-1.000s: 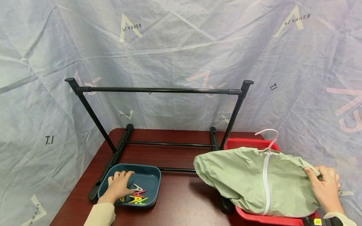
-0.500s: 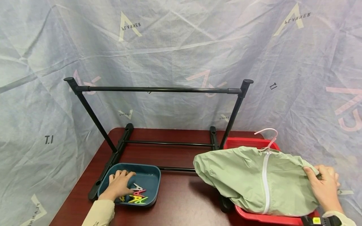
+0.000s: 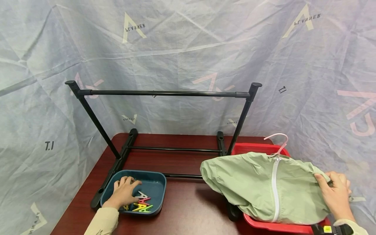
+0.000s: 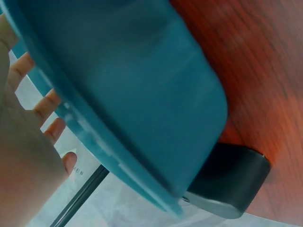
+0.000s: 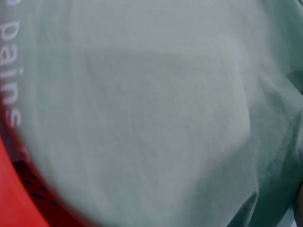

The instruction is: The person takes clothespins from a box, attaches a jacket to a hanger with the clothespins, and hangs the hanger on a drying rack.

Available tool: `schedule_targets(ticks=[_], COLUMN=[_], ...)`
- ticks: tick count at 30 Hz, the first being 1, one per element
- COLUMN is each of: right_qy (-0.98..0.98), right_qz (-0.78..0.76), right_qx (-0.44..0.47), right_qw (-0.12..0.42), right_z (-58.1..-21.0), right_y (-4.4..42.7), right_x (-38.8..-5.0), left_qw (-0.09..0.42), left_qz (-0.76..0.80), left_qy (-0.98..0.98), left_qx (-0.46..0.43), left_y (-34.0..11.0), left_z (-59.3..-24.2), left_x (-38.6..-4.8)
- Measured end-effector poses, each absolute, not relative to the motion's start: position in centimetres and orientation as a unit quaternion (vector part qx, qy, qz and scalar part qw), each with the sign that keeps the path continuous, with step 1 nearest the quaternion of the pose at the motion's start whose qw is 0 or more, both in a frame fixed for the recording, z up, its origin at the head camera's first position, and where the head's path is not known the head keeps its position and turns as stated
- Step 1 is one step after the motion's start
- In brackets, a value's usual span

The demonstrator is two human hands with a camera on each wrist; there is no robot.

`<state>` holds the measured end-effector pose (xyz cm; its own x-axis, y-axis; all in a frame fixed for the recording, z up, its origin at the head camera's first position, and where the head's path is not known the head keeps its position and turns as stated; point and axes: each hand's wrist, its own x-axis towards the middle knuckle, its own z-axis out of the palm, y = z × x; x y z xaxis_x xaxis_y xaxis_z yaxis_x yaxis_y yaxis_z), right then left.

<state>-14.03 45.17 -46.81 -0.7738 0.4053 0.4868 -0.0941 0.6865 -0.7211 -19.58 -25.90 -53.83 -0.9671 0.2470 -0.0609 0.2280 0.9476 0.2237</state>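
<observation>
A light green zip-up garment [image 3: 249, 182] lies spread over a red basket [image 3: 273, 227], a pink hanger [image 3: 284, 145] sticking up from its neck. My right hand [image 3: 337, 195] pinches the garment's right edge between thumb and fingers. Over the left part of a dark blue tray [image 3: 159, 195] is my left hand [image 3: 122, 193], fingers spread and bent, holding nothing that I can see. Beside its thumb lie several small clips [image 3: 141, 207], white, pink, yellow and green. The left wrist view shows the tray's wall [image 4: 142, 94] close up; pale green cloth [image 5: 142, 118] fills the right wrist view.
A black rack with a top bar [image 3: 164, 93] stands on the dark red table [image 3: 182, 202]; its left foot [image 3: 98, 197] runs beside the tray. The garment's left sleeve hangs past the basket near the rack's right foot. Behind is a grey printed cloth [image 3: 176, 39].
</observation>
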Motion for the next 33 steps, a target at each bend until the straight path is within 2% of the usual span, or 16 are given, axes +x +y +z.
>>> schedule_targets(ticks=[24, 33], right_qy=[-0.857, -0.858], right_qz=[0.377, 0.378], right_qx=[-0.114, -0.110], right_qw=[0.332, 0.329], right_z=[-46.8, -46.8], right_y=[45.0, 45.1], right_x=[-14.1, -14.1], left_qw=[0.069, 0.062], left_qz=[0.104, 0.093], left_qy=[0.983, 0.983], left_qx=[0.135, 0.144], left_y=[-26.0, -26.1], left_z=[-55.3, -55.6], left_x=[-20.7, -20.7])
